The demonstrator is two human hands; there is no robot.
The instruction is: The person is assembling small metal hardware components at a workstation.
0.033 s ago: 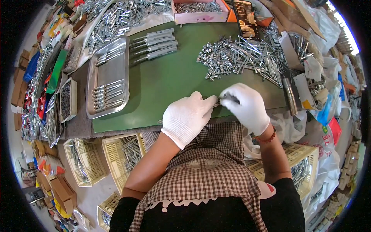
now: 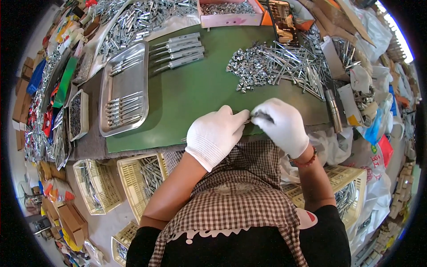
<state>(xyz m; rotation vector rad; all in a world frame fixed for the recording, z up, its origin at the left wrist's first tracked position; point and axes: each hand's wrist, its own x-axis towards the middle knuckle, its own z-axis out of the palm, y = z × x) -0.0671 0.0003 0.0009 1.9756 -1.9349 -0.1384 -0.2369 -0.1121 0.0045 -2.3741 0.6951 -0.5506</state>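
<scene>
My left hand [image 2: 215, 135], in a white glove, is closed around a thin metal rod [image 2: 183, 140]. One end of the rod sticks out past the wrist; the other shows between my two hands. Close by on the right, my gloved right hand [image 2: 279, 124] pinches at that other end. A dark gap shows inside its curled fingers, and any small part there is hidden. Both hands are over the front edge of the green work mat [image 2: 191, 89]. Beyond them lie a pile of small metal nuts [image 2: 249, 66] and a heap of loose metal rods [image 2: 298, 64].
A steel tray [image 2: 146, 84] at the left holds several rod pieces. Several metal sleeve anchors [image 2: 187, 60] lie beside it. A pink box [image 2: 231, 20] of small parts stands at the back. A metal cylinder [image 2: 333, 111] is at the right edge. Cream crates [image 2: 104, 189] stand below.
My right hand has shifted slightly left and turned a little at the rod's end. My left hand stays in place.
</scene>
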